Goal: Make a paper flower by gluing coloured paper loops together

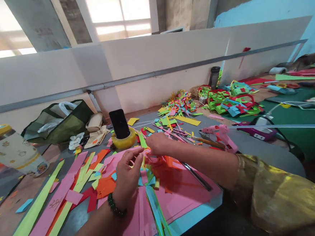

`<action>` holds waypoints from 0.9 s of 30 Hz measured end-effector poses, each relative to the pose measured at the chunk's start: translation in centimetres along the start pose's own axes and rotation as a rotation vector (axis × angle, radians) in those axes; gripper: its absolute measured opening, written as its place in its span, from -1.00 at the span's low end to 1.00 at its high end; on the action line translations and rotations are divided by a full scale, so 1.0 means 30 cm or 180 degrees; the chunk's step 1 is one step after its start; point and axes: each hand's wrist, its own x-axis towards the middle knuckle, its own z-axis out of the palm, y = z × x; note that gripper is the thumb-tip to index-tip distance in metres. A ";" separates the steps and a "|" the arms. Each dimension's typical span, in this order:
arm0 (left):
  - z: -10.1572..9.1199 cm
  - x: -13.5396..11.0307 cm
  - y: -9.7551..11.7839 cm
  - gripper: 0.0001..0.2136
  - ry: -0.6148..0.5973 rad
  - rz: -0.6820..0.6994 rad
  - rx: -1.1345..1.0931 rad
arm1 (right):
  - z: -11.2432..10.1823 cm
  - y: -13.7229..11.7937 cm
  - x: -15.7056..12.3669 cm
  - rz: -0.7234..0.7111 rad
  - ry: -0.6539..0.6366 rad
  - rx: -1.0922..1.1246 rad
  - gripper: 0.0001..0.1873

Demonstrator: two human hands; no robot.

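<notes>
My left hand (127, 175), with a dark bead bracelet at the wrist, is closed around a woven bundle of coloured paper strips (148, 179) of pink, blue and green. My right hand (158, 144), in a gold sleeve, reaches across just behind it and pinches a green paper strip (142, 140) that stands up from the bundle. Both hands work over large pink paper sheets (179, 192) lying on the table.
A phone (119, 123) leans upright in a yellow tape roll (124, 141). A pink glue gun (220, 135) lies to the right, a metal ruler (196, 176) by my right forearm. Loose strips cover the left; finished paper pieces (178, 105) and a green bag (63, 122) sit behind.
</notes>
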 end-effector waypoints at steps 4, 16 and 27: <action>-0.018 0.016 -0.022 -0.77 0.0117 -0.0188 -0.0412 | -0.007 -0.004 0.007 -0.0031 -0.0057 -0.0013 -0.64; -0.024 0.019 0.015 -0.78 0.0272 -0.0612 -0.0677 | -0.056 0.054 -0.010 0.0385 0.0953 0.0977 -0.79; -0.018 0.032 -0.006 -0.75 0.0225 -0.0127 -0.0624 | -0.149 -0.001 -0.137 -0.0331 0.3003 0.3029 -0.81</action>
